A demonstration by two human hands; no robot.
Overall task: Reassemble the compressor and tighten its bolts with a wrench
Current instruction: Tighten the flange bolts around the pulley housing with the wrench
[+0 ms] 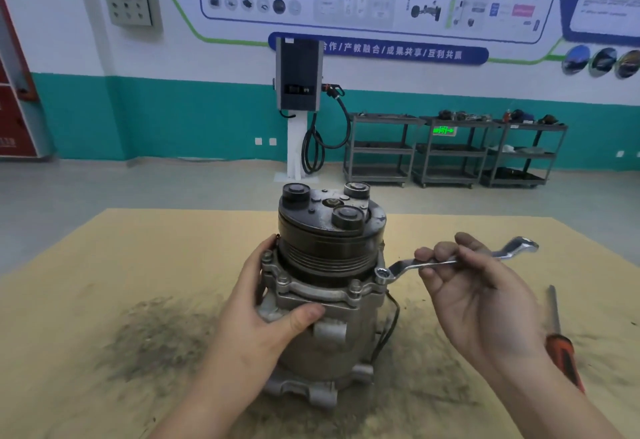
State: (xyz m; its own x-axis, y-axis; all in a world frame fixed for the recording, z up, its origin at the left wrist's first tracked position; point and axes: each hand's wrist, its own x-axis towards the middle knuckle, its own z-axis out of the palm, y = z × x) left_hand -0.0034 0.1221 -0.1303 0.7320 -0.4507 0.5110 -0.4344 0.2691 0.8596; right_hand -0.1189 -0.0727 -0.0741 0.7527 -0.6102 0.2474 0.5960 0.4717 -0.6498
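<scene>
The compressor (329,286) stands upright on its end in the middle of the tabletop (138,248), pulley uppermost, with its front flange seated and bolts showing around the rim. The step in hand looks like tightening the bolt (382,274) on the flange's right corner. To do it well, the ring should sit fully down and square on the bolt head before any pull, the swing should stay level with the flange, and the body must be kept from twisting; working the bolts in a crosswise order would likely draw the flange down evenly.

The left hand (273,310) wraps the near left side of the housing, fingers behind and thumb pressed across the front, gripping it steady. The right hand (478,293) pinches the shaft of the wrench (446,260) between curled fingers and thumb, palm turned up, with the ring end on or just over that bolt; which, I cannot tell. A screwdriver (561,341) with an orange handle lies to the right.
</scene>
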